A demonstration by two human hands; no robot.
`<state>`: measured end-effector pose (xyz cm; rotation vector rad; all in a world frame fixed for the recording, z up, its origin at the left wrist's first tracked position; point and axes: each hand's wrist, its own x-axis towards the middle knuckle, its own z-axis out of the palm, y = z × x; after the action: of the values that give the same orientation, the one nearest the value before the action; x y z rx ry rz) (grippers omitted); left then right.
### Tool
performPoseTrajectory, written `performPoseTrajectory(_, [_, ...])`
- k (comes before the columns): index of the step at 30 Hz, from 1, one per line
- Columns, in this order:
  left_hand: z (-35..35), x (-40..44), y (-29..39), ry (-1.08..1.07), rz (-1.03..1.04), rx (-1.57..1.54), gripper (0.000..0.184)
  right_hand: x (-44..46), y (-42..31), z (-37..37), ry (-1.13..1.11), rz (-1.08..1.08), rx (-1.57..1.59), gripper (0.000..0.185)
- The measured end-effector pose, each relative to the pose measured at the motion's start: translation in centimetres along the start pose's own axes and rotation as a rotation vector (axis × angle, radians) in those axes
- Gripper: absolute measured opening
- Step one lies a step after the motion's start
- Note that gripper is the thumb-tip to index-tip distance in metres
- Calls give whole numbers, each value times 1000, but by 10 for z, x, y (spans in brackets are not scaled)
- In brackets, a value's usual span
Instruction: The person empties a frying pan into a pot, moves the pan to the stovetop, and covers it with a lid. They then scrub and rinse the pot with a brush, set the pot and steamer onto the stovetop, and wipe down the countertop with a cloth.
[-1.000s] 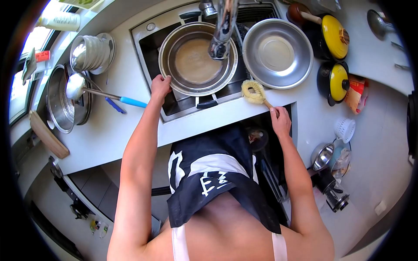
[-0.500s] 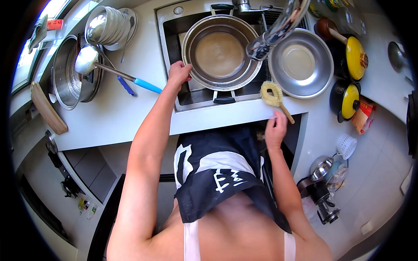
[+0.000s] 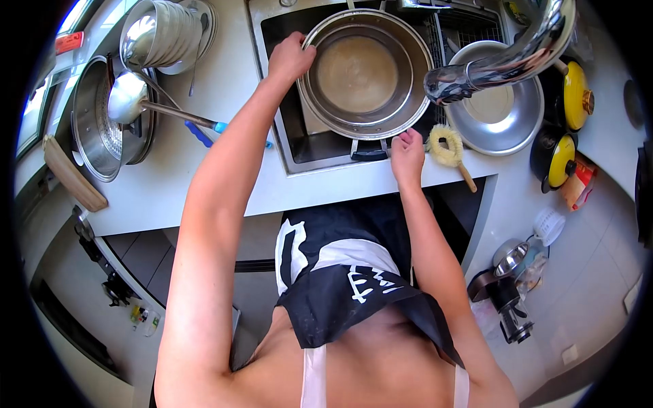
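Two hands are at the steel pot [image 3: 357, 75]. The pot sits upright over the sink [image 3: 316, 149], with one black-gripped handle [image 3: 369, 155] facing me.

Left hand [image 3: 292, 56]: at the pot's upper-left rim, thumb and fingers pinching the edge. Right hand [image 3: 408, 153]: at the lower-right rim, just beside the near handle, fingers bent together. I cannot tell whether these fingertips grip the rim or only meet it.

The chrome faucet [image 3: 493, 76] extends in from the upper right, its outlet end by the pot's right edge. The bottom of the pot shows a pale brown surface; whether it is liquid cannot be determined.

Right side: the round brush [image 3: 445, 145] lies on the counter [image 3: 204, 180], near my right hand, wooden handle angled toward me. Behind it is a wide steel basin [image 3: 503, 129]. Farther right are two dark pots with yellow lids [image 3: 577, 95] and a red packet [image 3: 579, 183].

Left side: stacked bowls [image 3: 153, 37] stand beside plates [image 3: 205, 41]. A ladle [image 3: 128, 98] overlies a large steel vessel [image 3: 85, 129], its blue-ended handle reaching behind my left forearm. A wooden board [image 3: 71, 173] is positioned near the vessel. I wear a dark apron [image 3: 333, 299] with white markings.
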<state>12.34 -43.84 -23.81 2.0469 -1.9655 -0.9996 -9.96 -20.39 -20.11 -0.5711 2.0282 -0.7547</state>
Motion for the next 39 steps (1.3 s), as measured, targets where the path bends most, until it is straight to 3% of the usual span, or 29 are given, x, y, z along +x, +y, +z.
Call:
performPoseTrajectory(2, [2,3,0,-2,-4,10,32,4,-10,2,-79,290,272,52])
performPoseTrajectory(10, [-18,1,9,-65,74,32,27,22,-22,-1,-233,279,94,24])
performPoseTrajectory(13, [-39,-2,21,8,168,8,26,10,-30,-7,-217,262,115,14])
performPoseTrajectory(22, [-109,-57,53,13,211,-11,25,-9,-44,-36,-346,194,170,20])
performPoseTrajectory(31, [-166,-137,94,-56,79,-85,25,-31,-57,-59,-437,-26,-39,29])
performPoseTrajectory(39, [-191,-191,118,-50,22,-167,26,-65,-68,-77,-521,-43,-60,35])
